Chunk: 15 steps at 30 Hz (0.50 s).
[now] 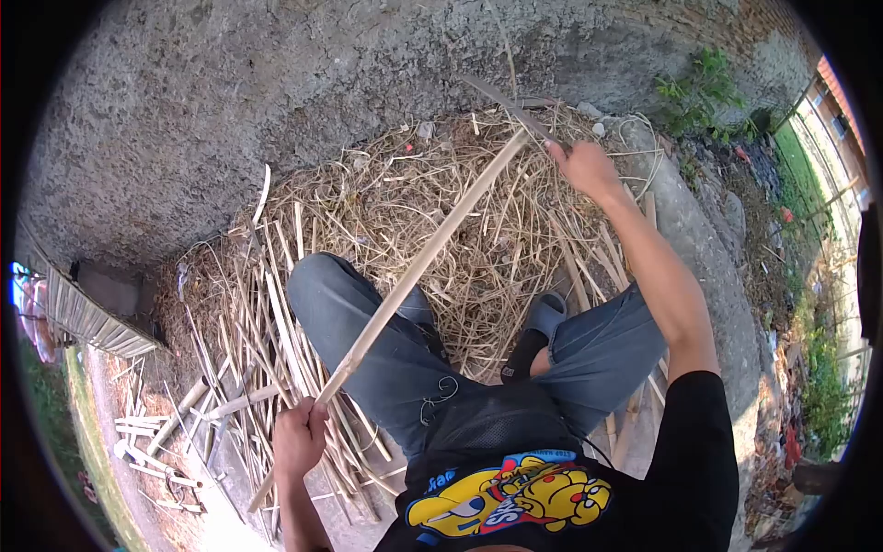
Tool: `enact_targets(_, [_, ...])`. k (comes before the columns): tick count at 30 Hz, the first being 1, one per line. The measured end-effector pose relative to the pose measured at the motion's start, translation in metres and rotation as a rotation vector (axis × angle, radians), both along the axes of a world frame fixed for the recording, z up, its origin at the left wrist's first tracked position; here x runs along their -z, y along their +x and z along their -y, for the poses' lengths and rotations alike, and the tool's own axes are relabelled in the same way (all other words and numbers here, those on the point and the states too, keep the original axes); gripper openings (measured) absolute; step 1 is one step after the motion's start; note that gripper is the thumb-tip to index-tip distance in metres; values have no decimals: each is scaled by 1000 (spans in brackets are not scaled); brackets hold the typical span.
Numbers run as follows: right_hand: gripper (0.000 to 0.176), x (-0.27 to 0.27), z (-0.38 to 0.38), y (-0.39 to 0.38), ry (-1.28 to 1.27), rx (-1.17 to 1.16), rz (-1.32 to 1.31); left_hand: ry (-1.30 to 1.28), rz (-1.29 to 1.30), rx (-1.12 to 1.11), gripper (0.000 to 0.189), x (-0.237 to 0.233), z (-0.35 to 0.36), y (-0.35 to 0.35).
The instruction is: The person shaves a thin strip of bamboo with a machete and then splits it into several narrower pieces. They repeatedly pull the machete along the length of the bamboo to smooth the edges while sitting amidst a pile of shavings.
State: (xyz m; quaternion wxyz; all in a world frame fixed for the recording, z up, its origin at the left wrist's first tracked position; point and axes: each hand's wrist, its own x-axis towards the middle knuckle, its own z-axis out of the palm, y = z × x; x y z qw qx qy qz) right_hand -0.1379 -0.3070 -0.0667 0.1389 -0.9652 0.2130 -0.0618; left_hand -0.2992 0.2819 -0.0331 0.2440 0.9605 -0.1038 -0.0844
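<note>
A long split bamboo strip (432, 247) runs diagonally across my lap, from the lower left to the shavings in front of me. My left hand (299, 439) is closed around its lower part, near a node. My right hand (589, 172) grips the handle of a long knife (508, 104), its blade angled up to the left. The far end of the strip overlaps the blade close to the handle. Under and around them lies a thick litter of bamboo shavings (478, 267).
Several split bamboo strips (290, 322) lie beside my left leg, and short bamboo pieces (156, 428) are farther left. A rough wall (230, 101) rises in front. At the left leans a slatted bamboo panel (87, 317). A green plant (706, 90) grows by the wall at the right.
</note>
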Motion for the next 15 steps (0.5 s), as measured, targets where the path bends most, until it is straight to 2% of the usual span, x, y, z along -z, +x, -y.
enact_targets(2, [80, 20, 45, 4, 91, 174, 75, 62, -20, 57, 26, 3, -21, -4])
enact_targets(5, [83, 31, 43, -12, 141, 138, 149, -12, 66, 29, 28, 3, -5, 9])
enact_targets(6, [85, 29, 22, -23, 195, 130, 276, 6, 67, 0, 29, 4, 3, 15])
enact_targets(7, [85, 26, 4, -29, 207, 130, 276, 28, 71, -29, 29, 6, 10, 22])
enact_targets(9, [81, 22, -32, -39, 463, 98, 352, 4, 217, 0, 24, 13, 24, 34])
enact_targets(12, [78, -5, -91, -59, 539, -56, 266, 66, 402, 42, 18, 13, 53, 44])
enact_targets(15, [75, -6, -144, -72, 454, -311, 245, 194, 456, 45, 16, 9, 89, 54])
